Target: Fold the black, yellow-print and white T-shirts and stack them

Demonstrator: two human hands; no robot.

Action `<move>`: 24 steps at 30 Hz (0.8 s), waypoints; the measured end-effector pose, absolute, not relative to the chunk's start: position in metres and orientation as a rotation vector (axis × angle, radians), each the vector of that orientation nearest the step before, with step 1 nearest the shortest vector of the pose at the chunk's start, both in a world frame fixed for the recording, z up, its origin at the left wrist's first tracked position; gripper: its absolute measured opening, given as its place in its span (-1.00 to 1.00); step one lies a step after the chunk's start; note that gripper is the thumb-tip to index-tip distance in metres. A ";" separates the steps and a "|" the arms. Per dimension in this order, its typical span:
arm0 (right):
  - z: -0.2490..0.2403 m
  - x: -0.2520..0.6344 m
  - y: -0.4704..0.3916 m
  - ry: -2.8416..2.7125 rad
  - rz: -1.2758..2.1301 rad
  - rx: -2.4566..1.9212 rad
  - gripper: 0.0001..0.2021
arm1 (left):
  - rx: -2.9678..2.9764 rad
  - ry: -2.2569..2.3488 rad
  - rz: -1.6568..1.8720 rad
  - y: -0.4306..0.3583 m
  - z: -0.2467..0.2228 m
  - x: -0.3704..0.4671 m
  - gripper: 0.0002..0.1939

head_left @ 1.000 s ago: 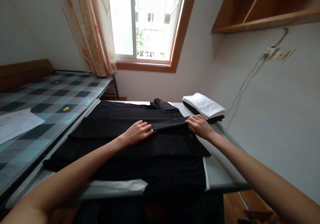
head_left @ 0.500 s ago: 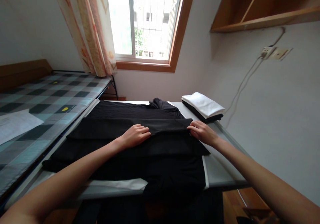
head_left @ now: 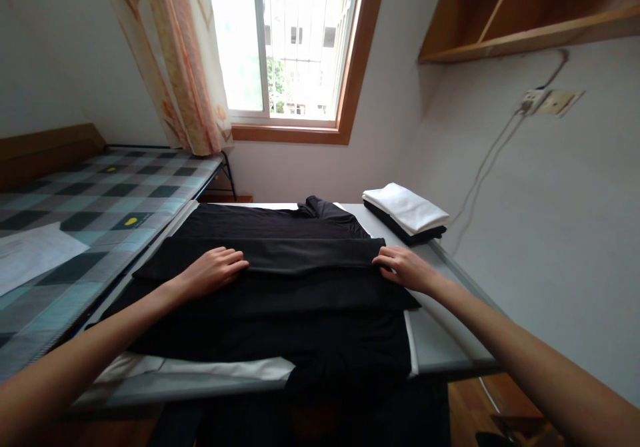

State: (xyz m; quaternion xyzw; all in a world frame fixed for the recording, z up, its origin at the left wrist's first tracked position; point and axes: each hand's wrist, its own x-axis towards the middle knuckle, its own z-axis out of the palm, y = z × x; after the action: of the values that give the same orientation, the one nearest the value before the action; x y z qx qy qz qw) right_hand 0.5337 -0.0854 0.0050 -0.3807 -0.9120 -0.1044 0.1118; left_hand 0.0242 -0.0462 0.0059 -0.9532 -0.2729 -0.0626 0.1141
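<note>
A smooth black garment [head_left: 320, 292] lies lengthwise across the middle of the bench [head_left: 440, 344], folded into a long band, its far part doubled into a flat, lightly creased strip. One corner tapers to a point toward the bench's right side. Beneath it, thinner black cloth [head_left: 240, 221] lies spread and wrinkled, showing toward the bench's far and near edges.
</note>
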 end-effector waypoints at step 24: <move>0.025 0.515 -0.010 -2.497 0.279 -1.820 -0.64 | -2.429 -2.033 0.006 0.031 0.000 -0.092 -0.37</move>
State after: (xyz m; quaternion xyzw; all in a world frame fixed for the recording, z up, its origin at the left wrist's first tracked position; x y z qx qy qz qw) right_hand 0.5151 -0.0096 0.0247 -0.5865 -0.8047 0.0898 0.0195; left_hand -0.0919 0.0309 0.0002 -0.7669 -0.6417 0.0019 -0.0129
